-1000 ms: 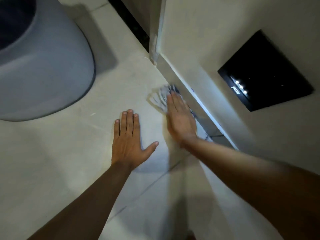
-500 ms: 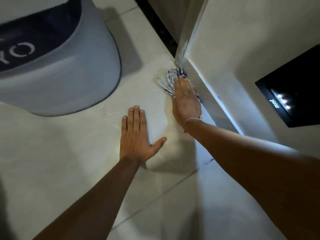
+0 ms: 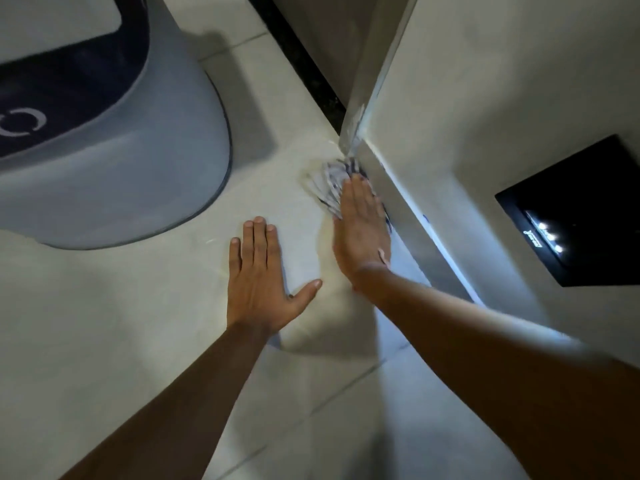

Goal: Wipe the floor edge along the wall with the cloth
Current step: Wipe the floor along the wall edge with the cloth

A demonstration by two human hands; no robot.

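The right hand is laid flat, fingers straight and close together, pressed down on a crumpled striped cloth; nothing is gripped, the cloth is merely pinned under the palm and fingers; the bunched front of the cloth is seen sticking out past the fingertips and to their left; the cloth is lodged on the floor right at the foot of the wall, touching the baseboard just beside the outer corner where the wall turns away; the little-finger side of the hand is held close along the baseboard, though whether it is touched cannot be told; the left hand is spread flat on the pale tiles, palm down, fingers together and thumb stretched out to the right, holding nothing; it is set near the right hand but apart from it, a strip of bare tile being left between them; a large grey rounded container with a dark blue band is seen on the floor at the upper left, well apart from both hands; a black panel with small white lights is set into the wall at the right; a dark strip is seen running along the floor beyond the corner
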